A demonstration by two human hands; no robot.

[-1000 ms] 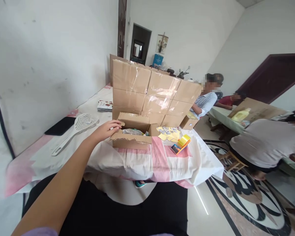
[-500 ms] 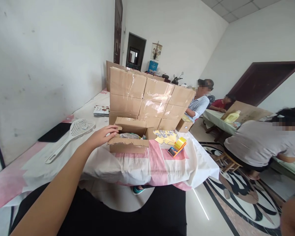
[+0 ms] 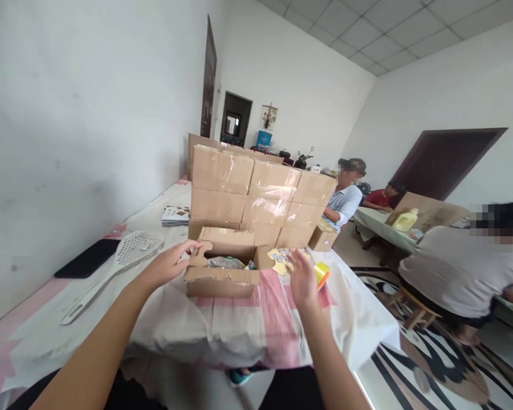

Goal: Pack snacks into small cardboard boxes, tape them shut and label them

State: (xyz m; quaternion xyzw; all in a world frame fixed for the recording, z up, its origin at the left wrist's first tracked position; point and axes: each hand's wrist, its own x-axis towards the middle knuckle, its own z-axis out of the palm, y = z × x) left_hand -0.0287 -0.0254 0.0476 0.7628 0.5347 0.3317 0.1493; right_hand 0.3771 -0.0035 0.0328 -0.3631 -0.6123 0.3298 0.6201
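Observation:
My left hand point(image 3: 171, 265) is at the left side of an open cardboard box point(image 3: 222, 287), its fingertips and thumb on the raised left flap. Inside the box lies something in clear plastic wrap point(image 3: 226, 262); its kind I cannot make out. My right hand point(image 3: 301, 279) is raised over the table to the right of the box, fingers apart and slightly blurred, with nothing visible in it. Behind that hand, partly hidden, sits a tape dispenser with yellow tape point(image 3: 322, 273). Yellow printed cards point(image 3: 279, 259) lie beside the box, just past my right fingers.
Taped cardboard boxes point(image 3: 265, 196) form a wall behind the open box. To the left lie a white perforated swatter point(image 3: 130, 250), a black tablet-like slab point(image 3: 88, 259) and printed packets point(image 3: 175, 215). A small box point(image 3: 323, 236) stands at the right. People sit at other tables.
My right hand has come up from the lower right edge to above the table near the tape dispenser. My left hand stays at the box's left flap. The view has tilted upward.

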